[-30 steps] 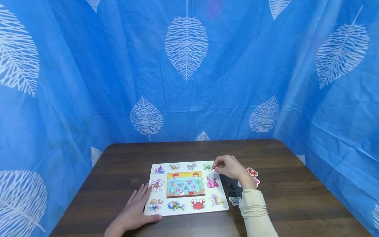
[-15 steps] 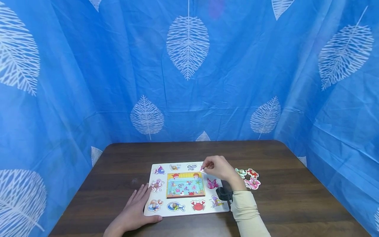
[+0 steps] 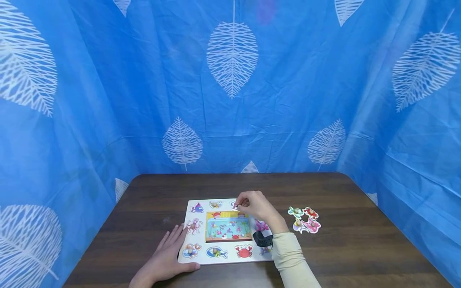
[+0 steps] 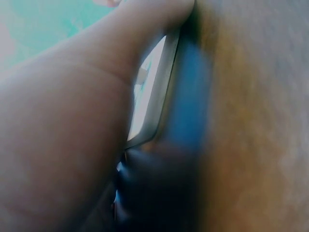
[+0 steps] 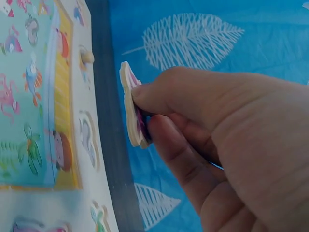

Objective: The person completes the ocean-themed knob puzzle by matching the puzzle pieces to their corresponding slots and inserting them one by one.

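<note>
the left hand lies flat-wristed and low, its fingers straight, slightly apart and pointing forward, its thumb stretched out sideways to the right, well apart from them. the left wrist is bare at the lower edge. in the left wrist view a broad, blurred band of skin fills one side. the right arm, in a pale, creased sleeve, slants up and leftward; the right wrist is bare. the right hand reaches farther forward, its thumb and a finger drawn into a pinch, other fingers bent beside it.
</note>
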Demonstrator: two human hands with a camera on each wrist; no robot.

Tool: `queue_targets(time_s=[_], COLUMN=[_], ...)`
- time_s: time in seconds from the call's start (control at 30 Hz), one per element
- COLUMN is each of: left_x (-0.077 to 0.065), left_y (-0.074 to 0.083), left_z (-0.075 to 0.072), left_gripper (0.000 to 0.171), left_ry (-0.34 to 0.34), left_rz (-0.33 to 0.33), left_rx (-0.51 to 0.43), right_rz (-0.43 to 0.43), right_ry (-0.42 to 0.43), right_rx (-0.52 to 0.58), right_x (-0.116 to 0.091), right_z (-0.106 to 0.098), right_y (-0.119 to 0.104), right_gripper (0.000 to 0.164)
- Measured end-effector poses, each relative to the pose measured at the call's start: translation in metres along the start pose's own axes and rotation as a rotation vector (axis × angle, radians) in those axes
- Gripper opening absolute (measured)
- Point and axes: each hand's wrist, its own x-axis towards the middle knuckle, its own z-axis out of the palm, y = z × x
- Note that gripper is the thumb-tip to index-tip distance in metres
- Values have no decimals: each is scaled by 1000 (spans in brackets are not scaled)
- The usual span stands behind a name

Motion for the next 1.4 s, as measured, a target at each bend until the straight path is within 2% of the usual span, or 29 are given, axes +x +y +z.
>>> queue_targets(time_s=[0.17,0.4,0.6,0.93,1.1,1.23,1.4], left_x=[2,2,2,3,4,5,4], left_y=[0,1,0,-1,0,-1,-1], left_z=[1,-1,-1,-2,-2,-1,-2], left_gripper=[125,125,125,124,125,125,125], left_ry=[-14,-18,-19,-18,-19,-21,-20], left_rz=[-18,-35,-35,-25,-31,-32,-32], left_rx=[2,7,8,1,8,5,0], right_rz=[-21,-102,-116,-208,-263,-261,-238], right_ry=[-4,2,-23,-57,-38,-33,-69], right_rx=[-22,-62,-73,-117,-158,-172,-172], right_x=[9,28,38,54,60,64,68], right_z=[8,21,29,50,59,67,75], right_y=[-5,-10,-16,-32,-35,-34,-40], right_gripper=[8,6,5,5,6,6,7])
